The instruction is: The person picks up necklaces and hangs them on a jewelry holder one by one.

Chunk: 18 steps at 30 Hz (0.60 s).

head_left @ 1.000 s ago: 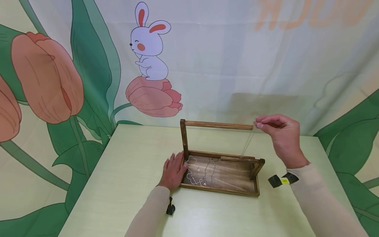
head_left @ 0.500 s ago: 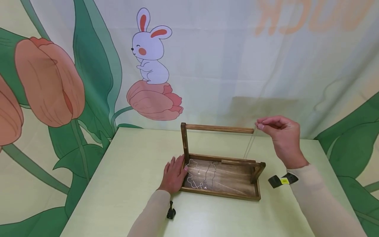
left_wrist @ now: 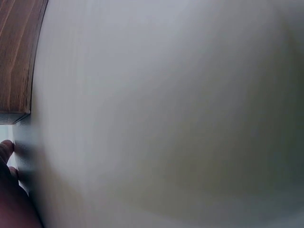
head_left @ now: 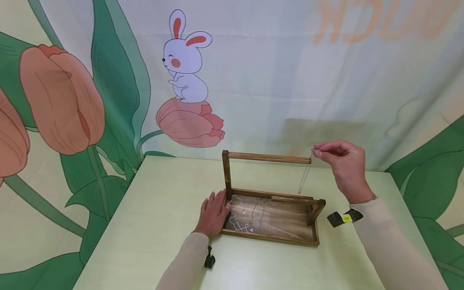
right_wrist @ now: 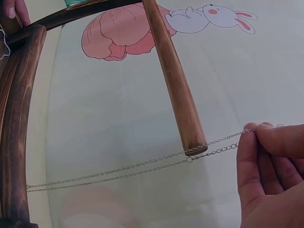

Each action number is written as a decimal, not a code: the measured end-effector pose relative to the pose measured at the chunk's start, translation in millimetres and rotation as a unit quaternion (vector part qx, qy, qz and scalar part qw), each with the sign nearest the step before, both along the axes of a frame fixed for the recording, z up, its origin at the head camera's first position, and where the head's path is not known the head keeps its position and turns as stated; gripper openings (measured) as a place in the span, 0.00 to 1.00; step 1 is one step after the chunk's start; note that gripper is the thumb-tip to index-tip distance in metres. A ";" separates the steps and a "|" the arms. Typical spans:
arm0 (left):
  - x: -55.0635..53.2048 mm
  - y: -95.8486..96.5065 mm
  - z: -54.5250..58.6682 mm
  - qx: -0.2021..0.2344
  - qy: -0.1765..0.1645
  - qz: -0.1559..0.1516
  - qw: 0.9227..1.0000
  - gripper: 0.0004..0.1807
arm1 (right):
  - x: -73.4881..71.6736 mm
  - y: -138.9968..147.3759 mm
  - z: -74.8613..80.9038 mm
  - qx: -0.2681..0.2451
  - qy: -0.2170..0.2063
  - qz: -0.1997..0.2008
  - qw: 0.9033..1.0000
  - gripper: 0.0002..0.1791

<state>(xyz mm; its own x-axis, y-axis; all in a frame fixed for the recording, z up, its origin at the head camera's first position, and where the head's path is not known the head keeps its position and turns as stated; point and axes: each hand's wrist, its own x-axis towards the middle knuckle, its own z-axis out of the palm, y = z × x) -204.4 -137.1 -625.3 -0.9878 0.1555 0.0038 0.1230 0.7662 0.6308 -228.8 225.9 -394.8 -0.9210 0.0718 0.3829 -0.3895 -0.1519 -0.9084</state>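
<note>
A brown wooden jewelry stand sits on the table, with a shallow tray (head_left: pixel 268 240) below and a raised rod (head_left: pixel 268 156) with a free right end. My left hand (head_left: pixel 211 215) lies with extended fingers along the tray's left edge. Just beyond the rod's free end, my right hand (head_left: pixel 340 167) pinches a thin silver chain necklace (right_wrist: pixel 222 150) between thumb and fingertips. Its two strands hang down behind the tray and cross the rod tip in the right wrist view; whether they touch it I cannot tell. A white chain (head_left: pixel 241 228) and darker chains (head_left: pixel 262 213) lie in the tray.
A short post (head_left: pixel 316 211) rises at the tray's right end. The pale table (head_left: pixel 163 201) carries the stand, and a printed curtain (head_left: pixel 253 80) with tulips and a rabbit hangs close behind. In the left wrist view, the stand's corner (left_wrist: pixel 16 61) shows at upper left.
The head view tilted slightly, shifting the scene down. My right hand has edged slightly left near the rod tip, still pinching the necklace. My left hand stays on the tray edge.
</note>
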 end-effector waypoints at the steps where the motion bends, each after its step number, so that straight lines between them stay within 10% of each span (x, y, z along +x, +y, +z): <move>1: 0.3 0.0 0.6 0.000 0.000 -0.001 1.000 0.34 | -0.2 -0.1 -0.2 0.001 -0.001 0.000 1.000 0.04; 18: 2.0 -0.1 1.7 0.001 0.006 -0.001 1.000 0.34 | -3.4 -6.4 -2.5 0.020 -0.023 0.009 0.999 0.03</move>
